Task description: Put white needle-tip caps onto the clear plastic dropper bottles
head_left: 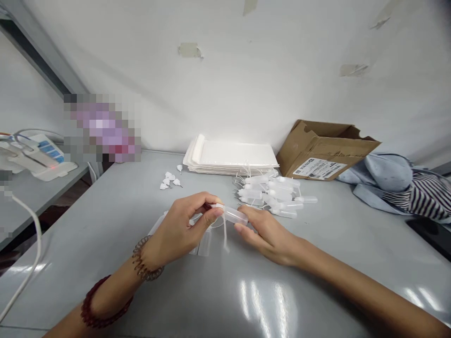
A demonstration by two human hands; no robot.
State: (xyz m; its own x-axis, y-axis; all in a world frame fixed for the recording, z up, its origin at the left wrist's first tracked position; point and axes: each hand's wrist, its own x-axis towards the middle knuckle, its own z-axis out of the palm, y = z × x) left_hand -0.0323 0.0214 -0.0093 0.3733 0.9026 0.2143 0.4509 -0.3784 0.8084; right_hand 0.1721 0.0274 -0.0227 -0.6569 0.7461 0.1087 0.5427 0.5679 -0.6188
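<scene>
A small translucent plastic bottle [235, 215] is held between my two hands above the grey table. My left hand [186, 223] pinches its white top end with thumb and fingers. At the bottle's base, my right hand [266, 232] grips it between thumb and fingers. A thin white strap [225, 232] hangs down from the bottle's neck. Beneath my left hand lie more clear bottles [204, 243], partly hidden by it. Several white needle tips [171, 178] lie farther back on the left. To the right of the centre is a pile of bottles [278, 192], many with thin needle tips.
A stack of white padded envelopes [232, 157] lies against the wall. Right of it a cardboard box [324, 150] leans open. Blue and striped cloth [405, 188] and a black phone [430, 237] lie at the right. A white cable [35, 244] hangs at the left edge.
</scene>
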